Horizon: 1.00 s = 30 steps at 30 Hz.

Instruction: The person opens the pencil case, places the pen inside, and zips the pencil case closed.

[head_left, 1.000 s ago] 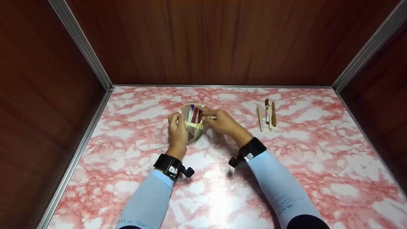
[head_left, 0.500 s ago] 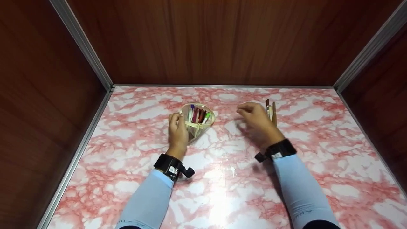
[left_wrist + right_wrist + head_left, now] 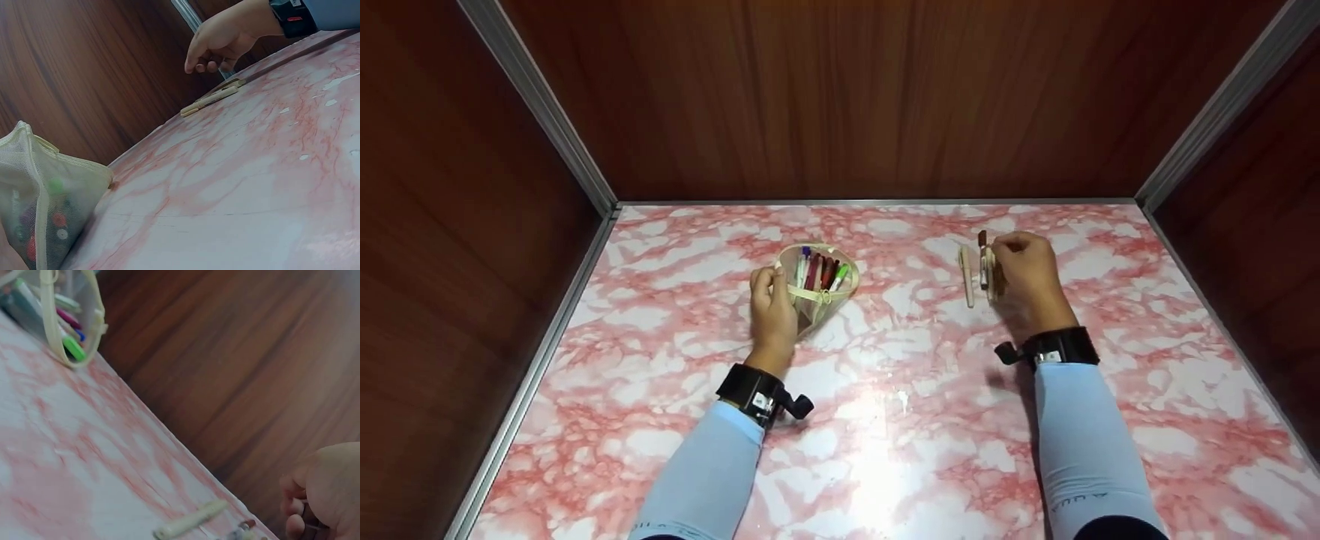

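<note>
My left hand [image 3: 774,319] grips the left side of a cream mesh pencil pouch [image 3: 808,307], whose mouth gapes upward. Inside it stand several pens [image 3: 817,271], among them a green-capped marker [image 3: 841,276]. Over at the right, my right hand [image 3: 1031,274] hovers just above a small row of pens, fingers loosely bent and holding nothing; the left wrist view shows a gap beneath it. That row has a beige pen [image 3: 967,279], a brown-capped marker [image 3: 982,262] and a pale slim pen [image 3: 991,274]. A gold-brown pen [image 3: 1000,281] is mostly hidden behind the hand.
A red-and-white marbled tabletop [image 3: 885,337] lies under everything. Dark wood panels close it in at the back [image 3: 870,105], left and right, with metal strips [image 3: 540,112] along the corners. Both wrists wear black camera bands [image 3: 1061,347].
My right hand has left the pouch's mouth and travelled right to the loose pens, uncovering the green-capped marker in the pouch. My left hand keeps its hold on the pouch.
</note>
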Each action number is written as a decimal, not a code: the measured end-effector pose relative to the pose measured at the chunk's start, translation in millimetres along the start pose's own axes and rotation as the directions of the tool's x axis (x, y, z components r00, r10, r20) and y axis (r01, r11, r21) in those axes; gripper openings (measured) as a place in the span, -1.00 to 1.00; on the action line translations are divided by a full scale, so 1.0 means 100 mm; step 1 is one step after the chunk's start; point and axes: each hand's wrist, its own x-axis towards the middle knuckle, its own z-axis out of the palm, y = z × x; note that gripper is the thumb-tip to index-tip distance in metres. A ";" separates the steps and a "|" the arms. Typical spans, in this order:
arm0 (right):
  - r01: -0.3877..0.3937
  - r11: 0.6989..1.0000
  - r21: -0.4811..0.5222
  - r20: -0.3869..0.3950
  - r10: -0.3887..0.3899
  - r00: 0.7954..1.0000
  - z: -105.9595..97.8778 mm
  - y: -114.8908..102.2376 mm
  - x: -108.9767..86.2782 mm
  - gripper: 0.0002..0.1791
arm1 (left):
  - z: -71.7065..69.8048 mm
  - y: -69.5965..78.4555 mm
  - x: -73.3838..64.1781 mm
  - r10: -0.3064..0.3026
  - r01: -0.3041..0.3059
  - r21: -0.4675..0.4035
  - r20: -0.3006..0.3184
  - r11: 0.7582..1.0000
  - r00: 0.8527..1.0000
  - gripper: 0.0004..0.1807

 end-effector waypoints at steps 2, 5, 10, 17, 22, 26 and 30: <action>-0.018 1.000 -0.011 0.016 0.018 1.000 -0.03 0.04 0.00 -0.59 | -0.01 0.00 0.00 -0.002 0.002 0.002 0.004 1.000 1.000 -0.69; -0.019 0.997 -0.078 0.038 0.022 0.999 -0.07 0.09 0.00 -0.57 | -0.02 0.00 0.00 -0.019 0.019 0.005 0.013 1.000 1.000 -0.68; 0.020 0.973 -0.232 0.061 -0.006 0.998 -0.07 0.17 0.03 -0.50 | -0.03 0.01 0.00 -0.055 0.054 0.031 0.028 0.998 0.998 -0.67; -0.002 0.960 -0.279 0.156 0.048 0.987 -0.04 0.21 0.05 -0.44 | -0.03 0.02 0.00 -0.089 0.087 0.036 0.038 0.996 0.995 -0.67; 0.014 0.958 -0.287 0.154 0.032 0.988 -0.04 0.22 0.05 -0.46 | -0.01 -0.01 0.01 -0.033 0.033 -0.013 0.018 0.999 0.999 -0.69; 0.009 0.958 -0.285 0.145 0.034 0.989 -0.04 0.23 0.05 -0.50 | 0.00 -0.01 0.01 -0.004 0.004 -0.029 0.009 1.000 1.000 -0.70; -0.007 0.952 -0.305 0.131 0.049 0.990 -0.06 0.23 0.05 -0.52 | -0.01 0.00 0.00 -0.039 0.039 0.006 0.023 0.999 0.999 -0.68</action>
